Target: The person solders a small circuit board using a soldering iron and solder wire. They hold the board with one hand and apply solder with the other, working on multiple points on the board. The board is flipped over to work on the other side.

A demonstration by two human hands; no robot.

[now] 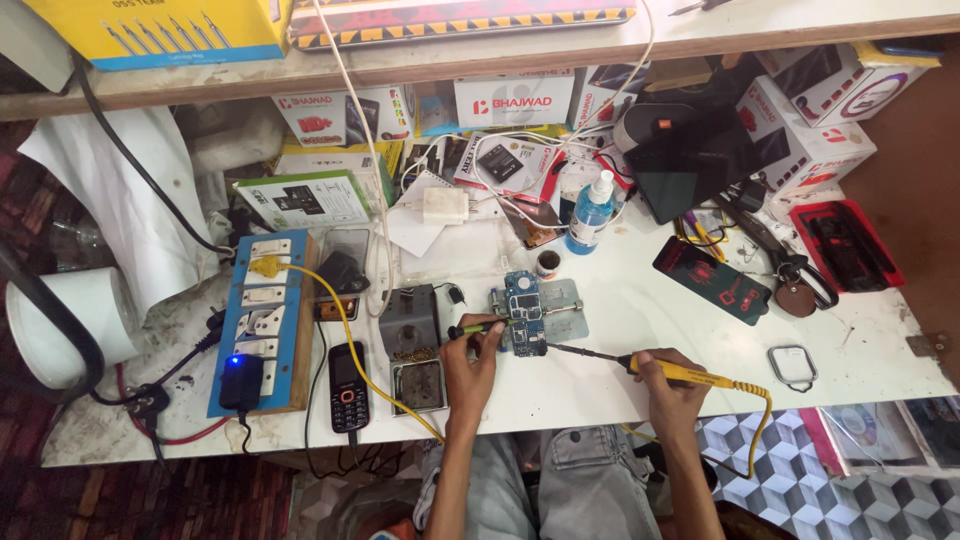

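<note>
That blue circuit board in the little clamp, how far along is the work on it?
Done: the circuit board sits bare and fixed in the metal holder. In hand: the right hand holds a yellow soldering iron with its tip at the board's lower edge, and the left hand holds a green-handled tool against the board. Left: no phone casing is on the board yet; which joints are finished is too small to tell.

Metal, plastic and stained worktop on a repair bench
The circuit board (524, 312) looks matt blue, clamped in a dull grey metal holder (566, 310); the soldering iron (668, 372) has a glossy yellow plastic handle and thin metal tip; the white table (640, 320) looks smooth but smudged; the socket board (262, 325) is painted wood
</note>
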